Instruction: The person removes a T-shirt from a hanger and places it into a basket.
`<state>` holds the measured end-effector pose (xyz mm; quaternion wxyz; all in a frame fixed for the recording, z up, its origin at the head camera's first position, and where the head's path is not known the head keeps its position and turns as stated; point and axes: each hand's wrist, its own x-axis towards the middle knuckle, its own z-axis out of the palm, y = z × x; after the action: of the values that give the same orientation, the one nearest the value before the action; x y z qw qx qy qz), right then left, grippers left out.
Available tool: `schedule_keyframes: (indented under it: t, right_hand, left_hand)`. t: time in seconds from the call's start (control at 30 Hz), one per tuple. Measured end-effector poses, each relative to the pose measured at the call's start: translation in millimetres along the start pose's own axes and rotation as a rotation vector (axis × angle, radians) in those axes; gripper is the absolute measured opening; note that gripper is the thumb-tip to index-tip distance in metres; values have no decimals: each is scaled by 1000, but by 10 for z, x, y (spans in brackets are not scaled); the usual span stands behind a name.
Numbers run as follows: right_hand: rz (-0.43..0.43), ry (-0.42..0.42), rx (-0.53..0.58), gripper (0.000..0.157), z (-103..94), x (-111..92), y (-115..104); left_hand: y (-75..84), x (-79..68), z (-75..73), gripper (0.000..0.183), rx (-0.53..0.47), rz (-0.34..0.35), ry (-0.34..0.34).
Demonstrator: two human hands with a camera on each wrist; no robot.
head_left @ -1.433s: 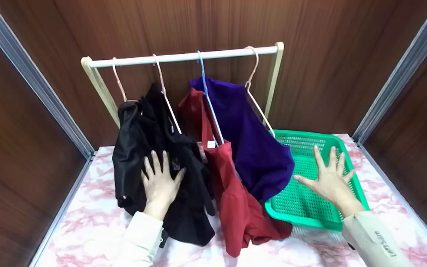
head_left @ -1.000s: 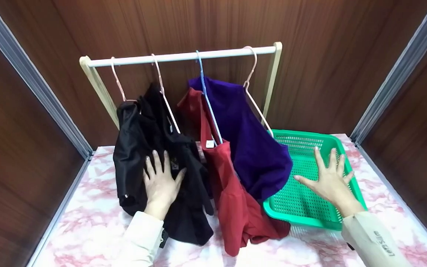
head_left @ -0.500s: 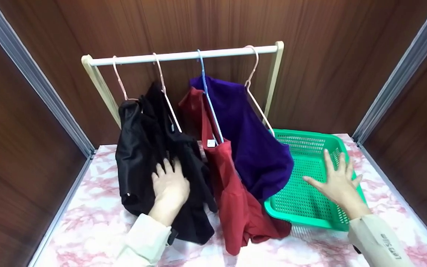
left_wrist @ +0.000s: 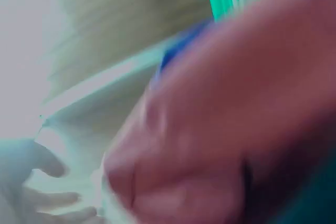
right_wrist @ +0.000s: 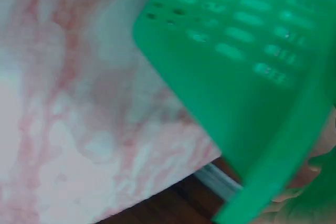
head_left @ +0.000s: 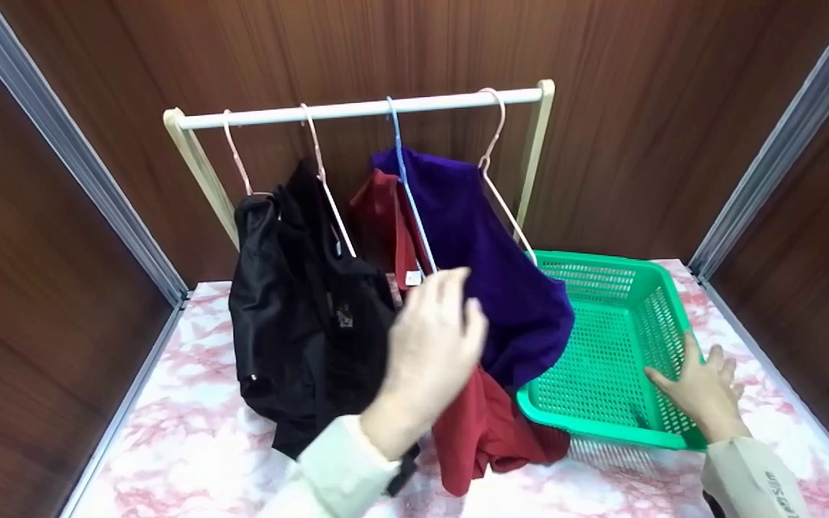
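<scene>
My left hand [head_left: 436,342], blurred, is in front of the red garment [head_left: 483,424] on the blue hanger [head_left: 409,194]. Its fingers look loose and hold nothing; the left wrist view shows them apart beside the red cloth [left_wrist: 210,98]. On the far right, my right hand [head_left: 702,388] is at the right rim of the green basket [head_left: 594,428], thumb over the inner side and other fingers outside, spread. In the right wrist view, basket wall [right_wrist: 226,93] hides part of that hand.
A white rail [head_left: 278,115] also carries two pink hangers with black garments [head_left: 278,309] on the left and a purple garment [head_left: 522,309] on another pink hanger. Brown wooden panels [head_left: 637,129] enclose the marbled pink-and-white table [head_left: 162,417] at back and sides.
My left hand has moved right from the black garments to before the red one. The right hand has moved right and down from over the basket to its right rim.
</scene>
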<state>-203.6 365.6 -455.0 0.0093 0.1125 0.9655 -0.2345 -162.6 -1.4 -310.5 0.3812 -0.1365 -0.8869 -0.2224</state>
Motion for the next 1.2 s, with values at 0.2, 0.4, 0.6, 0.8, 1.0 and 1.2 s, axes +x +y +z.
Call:
schedule_keyframes:
  t: [0.2,0.4,0.6,0.8,1.0,1.2]
  right_hand:
    - [59,-29,22,94,61,-3,127]
    - [46,-6,-2,82,80,-4,192]
    - [29,54,9,73,114,-6,195]
    - [22,90,-10,71,121,-6,180]
    - [28,83,-31,73,109,-2,203]
    - [38,66,-36,76,147,-16,188]
  left_hand:
    - [346,-26,206,35,-215,24,-57]
    - [637,-65,411,43,-297,0,-124]
    - [810,-58,664,47,-374,-43,-120]
    - [809,57,899,43,-385,-47,-68]
    - [713,150,1068,51,-367,-162,-73]
    - [597,126,1212,69,-298,-254,-82]
